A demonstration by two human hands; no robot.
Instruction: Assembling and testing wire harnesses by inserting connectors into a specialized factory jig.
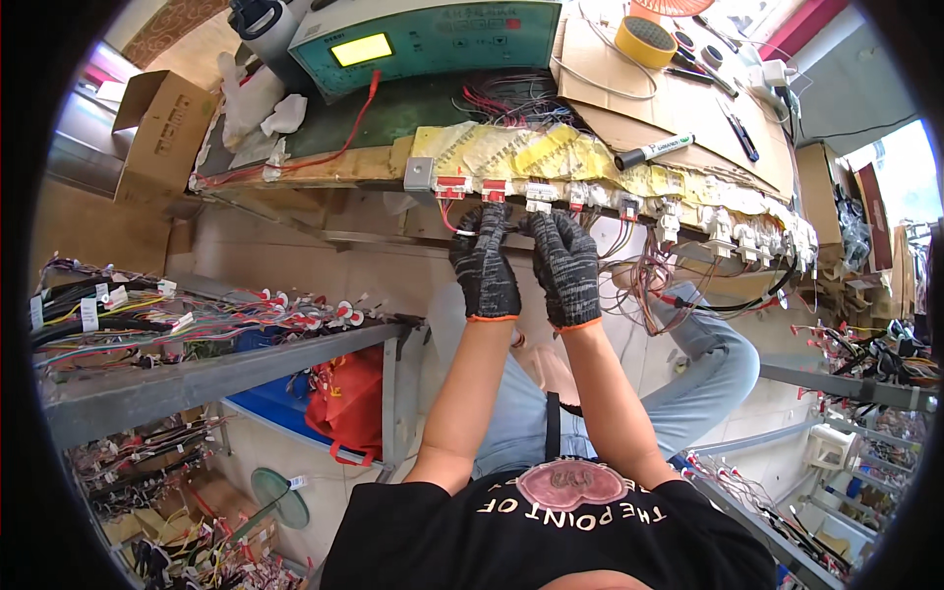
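Both my hands wear dark grey knitted gloves with orange cuffs and work side by side at the bench's front edge. My left hand has its fingers bunched just under a red connector. My right hand is closed, its fingertips pinched together below a white connector. What either hand grips is hidden by the gloves. Left of these, a red-and-white connector has thin red wires hanging down to a small white piece beside my left hand. More sockets with wires run along the edge to the right.
A teal tester with a lit yellow screen stands at the back. A marker, a utility knife and yellow tape lie on cardboard at right. Racks of wire harnesses flank both sides. A red bag is lower left.
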